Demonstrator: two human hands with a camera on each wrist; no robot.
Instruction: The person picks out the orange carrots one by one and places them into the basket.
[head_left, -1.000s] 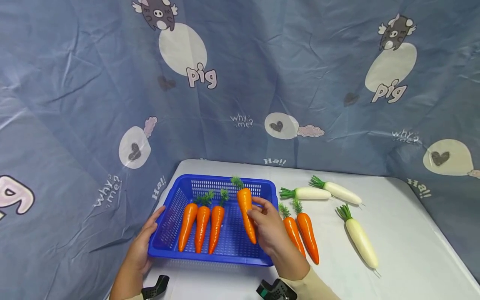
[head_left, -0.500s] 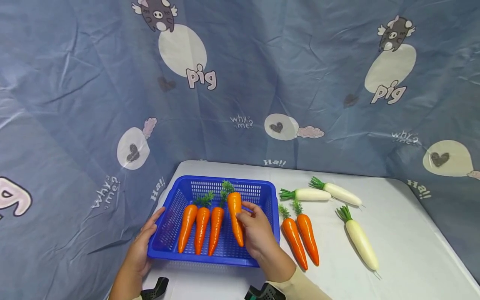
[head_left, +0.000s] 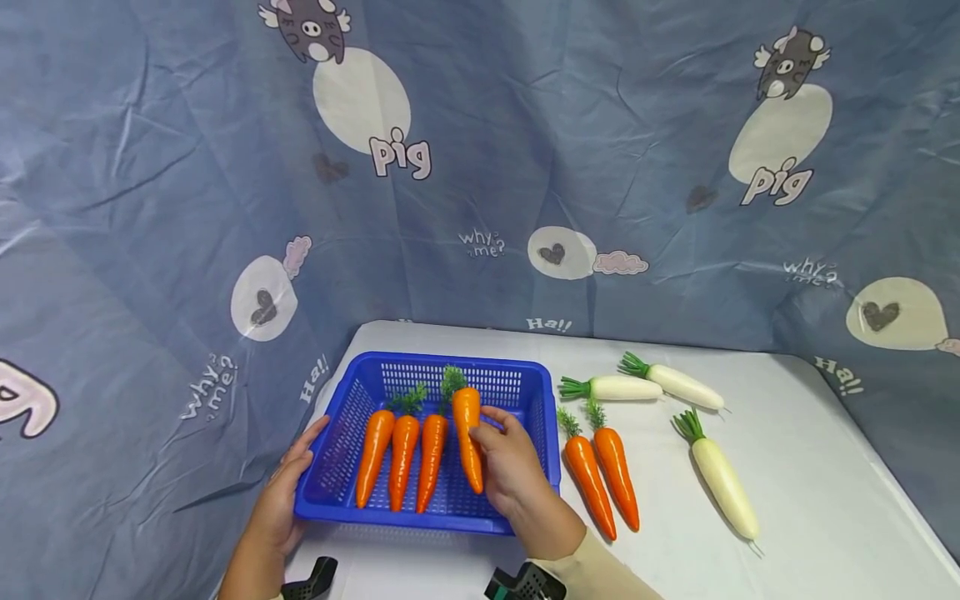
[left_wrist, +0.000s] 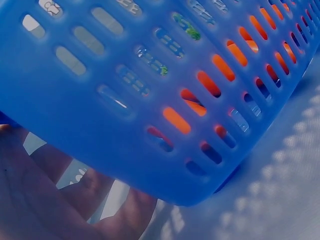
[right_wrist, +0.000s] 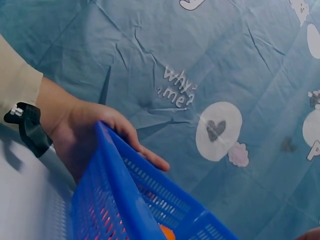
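My right hand [head_left: 513, 467] pinches an orange carrot [head_left: 467, 417] with a green leafy top between thumb and fingers, over the right half of a blue plastic basket [head_left: 536, 387]. Left of it three more carrots [head_left: 404, 458] lie side by side in the basket, tips toward me. My left hand [head_left: 283, 492] rests against the basket's left side, fingers extended along the wall near the rim. The left wrist view shows this hand's fingers [left_wrist: 80, 195] beside the slotted wall, with orange showing through. In the right wrist view, the left hand [right_wrist: 95, 130] lies along the rim.
On the white table [head_left: 825, 467], right of the basket, lie two carrots [head_left: 588, 483] side by side. Three white radishes with green tops lie farther right and back, among them a radish [head_left: 723, 487] nearest me. A blue printed cloth [head_left: 480, 167] hangs behind the table.
My right hand has carried the carrot leftward and slightly lower over the basket, beside the three carrots, then slowed. My left hand has stayed at the basket's side.
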